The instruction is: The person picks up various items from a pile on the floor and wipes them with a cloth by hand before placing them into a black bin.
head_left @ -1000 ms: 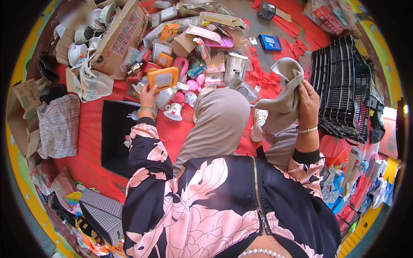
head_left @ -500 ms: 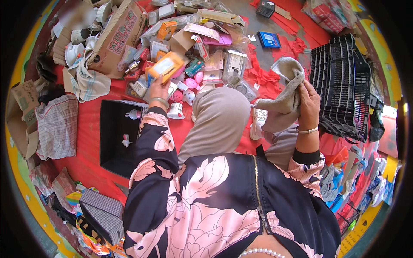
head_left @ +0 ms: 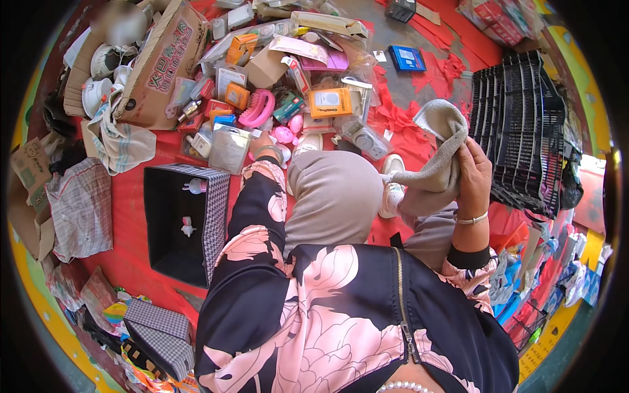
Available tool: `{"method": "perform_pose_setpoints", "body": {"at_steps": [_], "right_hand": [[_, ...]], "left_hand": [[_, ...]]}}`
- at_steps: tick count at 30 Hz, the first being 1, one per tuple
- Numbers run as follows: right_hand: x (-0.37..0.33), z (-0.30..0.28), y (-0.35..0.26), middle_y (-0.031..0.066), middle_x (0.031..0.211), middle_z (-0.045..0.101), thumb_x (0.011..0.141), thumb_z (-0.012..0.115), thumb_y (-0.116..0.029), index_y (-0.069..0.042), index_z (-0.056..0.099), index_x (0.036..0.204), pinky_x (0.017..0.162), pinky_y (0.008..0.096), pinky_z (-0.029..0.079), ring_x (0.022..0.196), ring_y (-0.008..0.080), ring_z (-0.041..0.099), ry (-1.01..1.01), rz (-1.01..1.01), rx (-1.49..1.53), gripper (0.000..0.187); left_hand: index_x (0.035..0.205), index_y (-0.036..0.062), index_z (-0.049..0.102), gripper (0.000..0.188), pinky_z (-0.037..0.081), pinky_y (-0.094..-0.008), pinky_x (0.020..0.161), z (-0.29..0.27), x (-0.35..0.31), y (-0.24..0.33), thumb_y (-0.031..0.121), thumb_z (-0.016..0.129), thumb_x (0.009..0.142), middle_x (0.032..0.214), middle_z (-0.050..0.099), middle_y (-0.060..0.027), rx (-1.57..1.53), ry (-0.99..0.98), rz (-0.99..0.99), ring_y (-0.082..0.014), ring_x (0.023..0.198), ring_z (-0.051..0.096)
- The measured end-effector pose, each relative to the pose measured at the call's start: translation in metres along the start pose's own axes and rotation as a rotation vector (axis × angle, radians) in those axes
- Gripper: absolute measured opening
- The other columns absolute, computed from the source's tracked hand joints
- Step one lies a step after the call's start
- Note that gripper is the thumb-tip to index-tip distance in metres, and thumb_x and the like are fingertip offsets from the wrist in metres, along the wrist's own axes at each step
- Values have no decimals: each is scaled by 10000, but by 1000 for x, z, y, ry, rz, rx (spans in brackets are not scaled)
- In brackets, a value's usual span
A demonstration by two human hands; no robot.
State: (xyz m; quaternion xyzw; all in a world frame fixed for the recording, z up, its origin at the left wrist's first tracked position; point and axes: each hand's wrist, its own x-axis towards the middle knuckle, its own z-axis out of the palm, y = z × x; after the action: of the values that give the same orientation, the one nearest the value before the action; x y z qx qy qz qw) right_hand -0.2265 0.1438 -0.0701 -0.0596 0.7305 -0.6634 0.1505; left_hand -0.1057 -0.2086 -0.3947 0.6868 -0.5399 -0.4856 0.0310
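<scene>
Red sheeting [head_left: 124, 242] spreads underfoot. The right hand [head_left: 475, 170] pinches a grey cloth [head_left: 447, 123] near the black crate [head_left: 517, 118]; the left hand [head_left: 263, 143] is beside a clear package [head_left: 229, 149], its grip too hidden to tell. Beyond lie a pink brush [head_left: 257, 108] and an orange box [head_left: 331, 103].

The grey cloth [head_left: 440, 164] looks rough and fuzzy, and not shiny at all. The jacket [head_left: 327, 321] is smooth, shiny cloth with a metal zip [head_left: 401, 288]. The trousers [head_left: 334, 196] are soft, dull cloth. The clear pack [head_left: 229, 149] is shiny, see-through plastic. The pink brush [head_left: 257, 108] looks like glossy plastic. The crate [head_left: 514, 118] is hard black plastic. The big brown box [head_left: 152, 92] is dull cardboard. The beads [head_left: 401, 386] are smooth and shiny.
</scene>
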Motion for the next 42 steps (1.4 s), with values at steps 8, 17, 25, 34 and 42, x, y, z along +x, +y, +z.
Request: {"method": "perform_pose_setpoints", "body": {"at_steps": [8,17,25,34,42], "right_hand": [[-5,7,-11,17,915,604,918,486,-107,43,573,1077,683,168,435,790,53,543,-41,-28,60,236],[4,-13,-3,125,1071,597,941,402,-189,4,525,1133,840,326,469,943,221,588,-169,157,845,299],[9,-10,-32,95,1229,524,957,351,-265,-59,464,1237,1006,402,334,1142,251,482,-328,-181,1180,366],[-39,26,-91,99,1136,532,933,375,-194,-36,471,1224,909,336,382,1062,210,496,35,-791,-121,345],[-28,73,-46,120,1309,452,908,408,-276,-106,538,1195,1077,429,123,1292,315,303,113,-1004,-801,358]], "left_hand": [[1053,-31,502,268,500,-422,787,-66,5,-55,113,489,828,968,564,-160,-827,-379,-1,-290,882,591],[1166,1,483,387,440,-468,912,-153,-136,19,125,575,811,1141,552,-127,-1131,-991,205,-295,1055,538],[1275,6,372,462,446,-480,924,-163,-263,137,182,519,874,1241,484,-158,-1068,-1313,471,-304,1125,500],[1232,15,413,373,447,-512,905,-119,-338,174,151,496,894,1152,533,-144,-963,-1273,566,-298,1078,530],[1341,126,296,446,393,-321,953,-70,-346,135,185,450,926,1311,377,-28,-886,-1408,572,-154,1177,408]]}}
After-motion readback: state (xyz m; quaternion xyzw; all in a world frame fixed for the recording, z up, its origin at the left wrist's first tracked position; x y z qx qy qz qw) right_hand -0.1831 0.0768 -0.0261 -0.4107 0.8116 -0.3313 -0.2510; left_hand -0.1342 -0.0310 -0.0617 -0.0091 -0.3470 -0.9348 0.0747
